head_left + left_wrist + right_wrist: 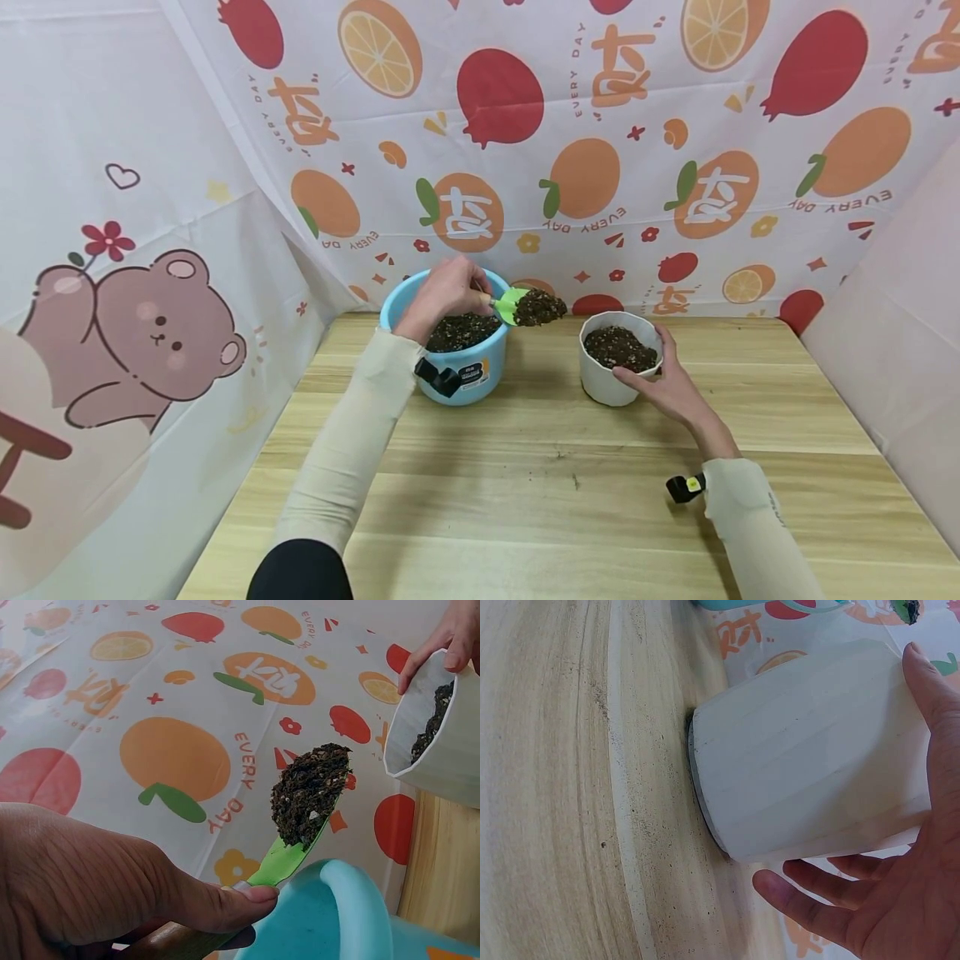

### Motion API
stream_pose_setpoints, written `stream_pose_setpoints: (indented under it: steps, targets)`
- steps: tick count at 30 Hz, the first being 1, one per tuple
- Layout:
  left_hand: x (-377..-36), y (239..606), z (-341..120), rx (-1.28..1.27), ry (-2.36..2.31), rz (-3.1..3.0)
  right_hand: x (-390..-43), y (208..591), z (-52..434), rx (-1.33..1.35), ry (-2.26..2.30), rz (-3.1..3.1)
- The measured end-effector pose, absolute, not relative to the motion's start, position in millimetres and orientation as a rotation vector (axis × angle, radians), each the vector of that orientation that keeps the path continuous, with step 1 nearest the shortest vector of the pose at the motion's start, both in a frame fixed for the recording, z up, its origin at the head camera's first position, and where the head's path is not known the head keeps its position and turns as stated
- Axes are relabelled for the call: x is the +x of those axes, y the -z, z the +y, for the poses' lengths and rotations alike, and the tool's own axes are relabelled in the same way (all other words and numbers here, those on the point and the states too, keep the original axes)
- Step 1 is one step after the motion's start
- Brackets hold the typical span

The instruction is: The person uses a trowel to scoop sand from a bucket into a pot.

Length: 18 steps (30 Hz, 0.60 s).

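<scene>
- Green trowel (510,303): wooden handle, blade heaped with dark soil, held roughly level above the rim of the blue bucket.
- Blue bucket (457,379): upright on the table, partly filled with soil (label on front).
- White pot (609,379): upright, right of the bucket, soil near its rim.

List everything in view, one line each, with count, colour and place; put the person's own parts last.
bucket: one, light blue, back left of the table, soil inside.
trowel: one, green blade, wooden handle, heaped with soil, raised above the bucket's right rim.
pot: one, white, right of the bucket, soil inside.
table: one, pale wood.
cloth backdrop: white with orange and red fruit prints, behind the table.
bear cloth: one, left side.
left hand: grips the trowel's handle.
right hand: fingers against the pot's right side.
sleeves: two, cream.
</scene>
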<state>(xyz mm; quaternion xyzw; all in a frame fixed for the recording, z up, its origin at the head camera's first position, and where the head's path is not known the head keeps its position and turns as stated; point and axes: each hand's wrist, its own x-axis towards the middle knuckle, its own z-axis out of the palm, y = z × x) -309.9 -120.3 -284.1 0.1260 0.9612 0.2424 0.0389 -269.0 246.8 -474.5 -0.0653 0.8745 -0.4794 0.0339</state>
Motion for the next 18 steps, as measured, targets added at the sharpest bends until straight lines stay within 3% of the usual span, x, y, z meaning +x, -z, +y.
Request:
stream_pose_setpoints:
  steps: [18]
  targets:
    - [-313.0,288.3,-105.0,0.398,-0.737,2.927,-269.7,474.6,247.7,-0.185,1.468,2.682]
